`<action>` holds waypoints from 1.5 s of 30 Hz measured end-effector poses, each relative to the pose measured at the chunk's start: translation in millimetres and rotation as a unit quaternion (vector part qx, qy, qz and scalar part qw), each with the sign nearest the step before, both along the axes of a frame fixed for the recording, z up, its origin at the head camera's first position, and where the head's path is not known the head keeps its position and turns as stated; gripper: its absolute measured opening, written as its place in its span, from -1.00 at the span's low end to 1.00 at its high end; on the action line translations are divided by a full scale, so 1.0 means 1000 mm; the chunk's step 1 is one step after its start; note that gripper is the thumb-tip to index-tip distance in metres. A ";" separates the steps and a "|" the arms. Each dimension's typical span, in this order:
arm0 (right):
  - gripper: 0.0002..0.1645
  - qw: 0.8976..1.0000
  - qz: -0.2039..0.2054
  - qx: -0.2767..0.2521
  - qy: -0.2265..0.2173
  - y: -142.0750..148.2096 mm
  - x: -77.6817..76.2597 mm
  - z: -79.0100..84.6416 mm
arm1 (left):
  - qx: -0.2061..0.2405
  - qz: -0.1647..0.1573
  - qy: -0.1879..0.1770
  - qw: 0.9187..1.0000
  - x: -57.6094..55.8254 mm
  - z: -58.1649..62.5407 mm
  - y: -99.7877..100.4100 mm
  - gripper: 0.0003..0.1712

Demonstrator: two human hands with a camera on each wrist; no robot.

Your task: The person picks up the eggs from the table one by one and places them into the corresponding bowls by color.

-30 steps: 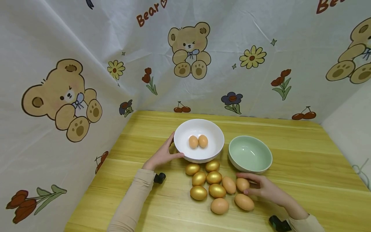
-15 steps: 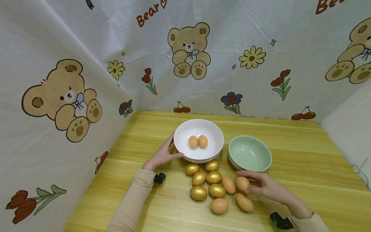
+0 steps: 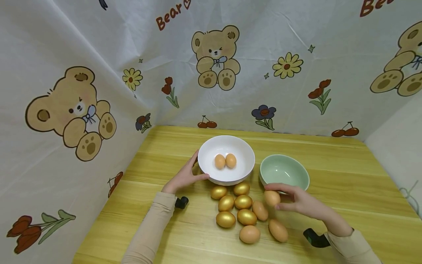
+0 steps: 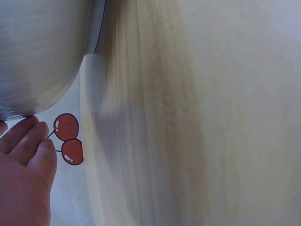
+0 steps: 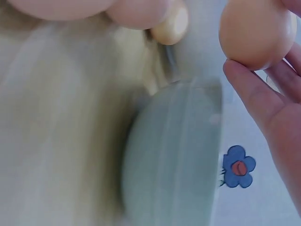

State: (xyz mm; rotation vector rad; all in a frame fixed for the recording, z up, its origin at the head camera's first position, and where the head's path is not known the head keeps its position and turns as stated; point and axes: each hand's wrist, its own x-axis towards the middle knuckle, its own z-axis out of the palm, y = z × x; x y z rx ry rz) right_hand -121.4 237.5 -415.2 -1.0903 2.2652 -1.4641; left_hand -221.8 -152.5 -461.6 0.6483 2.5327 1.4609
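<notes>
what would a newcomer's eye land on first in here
Probably the six shiny gold eggs, clustered on the near side of the white bowl, which holds two brown eggs. The right hand comes next, gripping another egg beside the green bowl. Large printed bears stand out on the cloth behind.

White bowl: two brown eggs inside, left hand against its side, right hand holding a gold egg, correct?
Not quite: the right hand holds a brown egg, not a gold one, as the right wrist view shows; the rest stands.
</notes>
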 end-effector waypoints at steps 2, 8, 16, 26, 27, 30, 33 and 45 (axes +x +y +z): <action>-0.38 1.000 0.008 -0.009 0.007 -0.002 -0.004 0.004 | -0.007 0.005 0.005 1.000 -0.002 -0.003 0.000 0.22; -0.38 1.000 0.002 -0.006 0.030 -0.008 -0.013 0.014 | -0.003 0.006 0.005 1.000 -0.006 -0.011 -0.002 0.27; -0.41 0.998 -0.018 0.003 0.060 -0.021 -0.027 0.022 | -0.003 0.002 0.007 1.000 -0.008 -0.012 -0.003 0.26; -0.38 0.999 -0.038 0.005 0.024 -0.042 -0.044 0.034 | -0.007 0.005 0.000 1.000 -0.006 -0.010 -0.002 0.27; -0.38 0.999 -0.039 0.007 0.022 -0.044 -0.045 0.035 | -0.007 0.006 -0.001 1.000 -0.006 -0.009 -0.002 0.27; -0.36 0.999 -0.040 0.013 0.014 -0.051 -0.050 0.038 | -0.009 0.007 0.000 1.000 -0.006 -0.009 -0.003 0.27; -0.36 0.999 -0.039 0.014 0.005 -0.057 -0.056 0.039 | -0.010 0.007 -0.001 1.000 -0.006 -0.010 -0.003 0.27; -0.36 0.998 -0.039 -0.013 -0.043 -0.076 -0.078 0.033 | -0.002 0.004 0.004 1.000 -0.004 -0.007 -0.002 0.25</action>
